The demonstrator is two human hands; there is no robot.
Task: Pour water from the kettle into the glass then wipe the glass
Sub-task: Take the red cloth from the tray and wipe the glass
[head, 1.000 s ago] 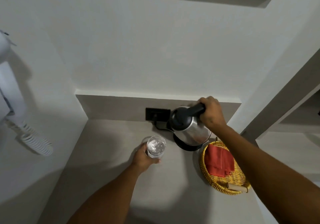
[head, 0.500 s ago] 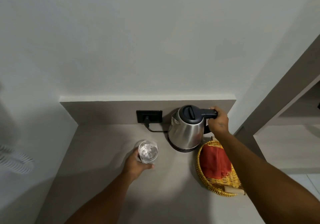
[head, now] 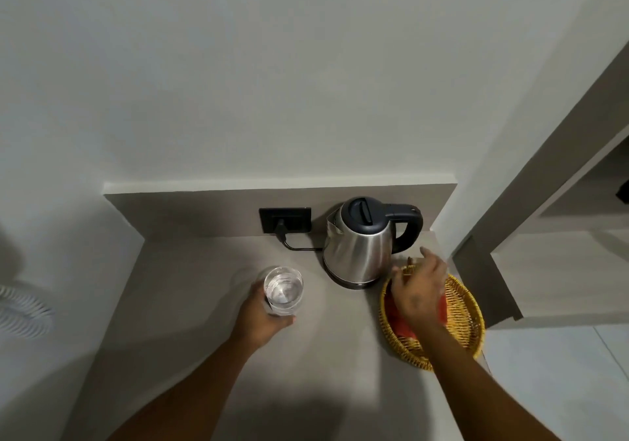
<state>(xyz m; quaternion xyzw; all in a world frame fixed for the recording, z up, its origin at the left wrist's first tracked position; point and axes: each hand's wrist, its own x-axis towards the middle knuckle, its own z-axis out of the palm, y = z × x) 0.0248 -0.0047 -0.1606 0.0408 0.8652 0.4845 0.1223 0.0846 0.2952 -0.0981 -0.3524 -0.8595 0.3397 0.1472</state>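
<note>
A clear glass with water in it stands on the grey counter, and my left hand is wrapped around its near side. The steel kettle with a black lid and handle stands upright on its base at the back right, nobody touching it. My right hand hovers with fingers spread over the yellow wicker basket, just above a red cloth that lies in the basket and is mostly hidden by the hand.
A black wall socket with the kettle's plug and cord sits behind the glass. A white coiled cord hangs at the left wall. White walls close the counter at the back and left; the counter edge drops off just right of the basket.
My right hand set the kettle upright on its base, let go of the handle and moved down over the basket. My left hand kept hold of the glass.
</note>
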